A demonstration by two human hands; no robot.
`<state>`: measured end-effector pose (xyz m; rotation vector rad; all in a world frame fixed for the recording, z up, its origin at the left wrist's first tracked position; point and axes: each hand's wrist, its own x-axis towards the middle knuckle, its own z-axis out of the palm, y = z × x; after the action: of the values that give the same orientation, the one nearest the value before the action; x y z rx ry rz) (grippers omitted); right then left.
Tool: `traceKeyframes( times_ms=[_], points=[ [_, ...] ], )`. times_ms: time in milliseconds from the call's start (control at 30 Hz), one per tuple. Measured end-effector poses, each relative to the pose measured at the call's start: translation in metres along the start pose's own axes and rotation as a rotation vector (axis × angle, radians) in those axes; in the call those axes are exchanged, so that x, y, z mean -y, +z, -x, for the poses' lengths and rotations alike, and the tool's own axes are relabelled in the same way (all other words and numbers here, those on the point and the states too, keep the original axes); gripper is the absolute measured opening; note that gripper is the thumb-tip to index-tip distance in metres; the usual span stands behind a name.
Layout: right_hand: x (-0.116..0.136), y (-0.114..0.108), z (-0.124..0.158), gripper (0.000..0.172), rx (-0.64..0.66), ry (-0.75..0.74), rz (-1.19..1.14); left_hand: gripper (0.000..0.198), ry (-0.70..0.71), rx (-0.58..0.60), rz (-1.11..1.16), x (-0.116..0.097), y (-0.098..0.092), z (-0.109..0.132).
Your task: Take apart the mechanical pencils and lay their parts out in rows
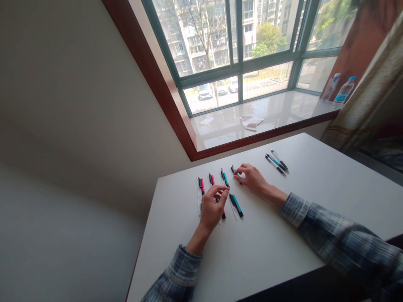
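Observation:
Disassembled pens lie in two rows on the white table (270, 239), with black parts, coloured barrels and thin white refills side by side. My left hand (212, 207) is over the front row, thumb and fingertips pinched together near the lower end of a blue barrel (226, 178). Whatever is in that pinch is too small to make out. It partly covers a pink barrel (223, 214). Another blue barrel (238, 205) lies just to its right. My right hand (252, 178) has its fingertips closed at the parts of the rightmost back-row pen (233, 169), partly hiding them.
Several assembled pens (277, 162) lie together at the back right of the table. More pink barrels (202, 186) are at the left of the back row. Behind the table, the windowsill (283, 113) holds a crumpled cloth (251, 122) and two plastic bottles (344, 91). A curtain (355, 105) hangs at right.

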<state>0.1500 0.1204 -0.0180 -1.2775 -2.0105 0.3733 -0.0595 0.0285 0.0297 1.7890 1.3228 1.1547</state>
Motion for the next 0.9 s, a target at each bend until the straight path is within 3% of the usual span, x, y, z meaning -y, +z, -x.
traceKeyframes(
  times_ms=[900],
  points=[
    [0.0032, 0.0015, -0.0034, 0.008, 0.026, 0.037, 0.055, 0.020, -0.014, 0.017, 0.013, 0.0070, 0.0022, -0.0002]
  ],
)
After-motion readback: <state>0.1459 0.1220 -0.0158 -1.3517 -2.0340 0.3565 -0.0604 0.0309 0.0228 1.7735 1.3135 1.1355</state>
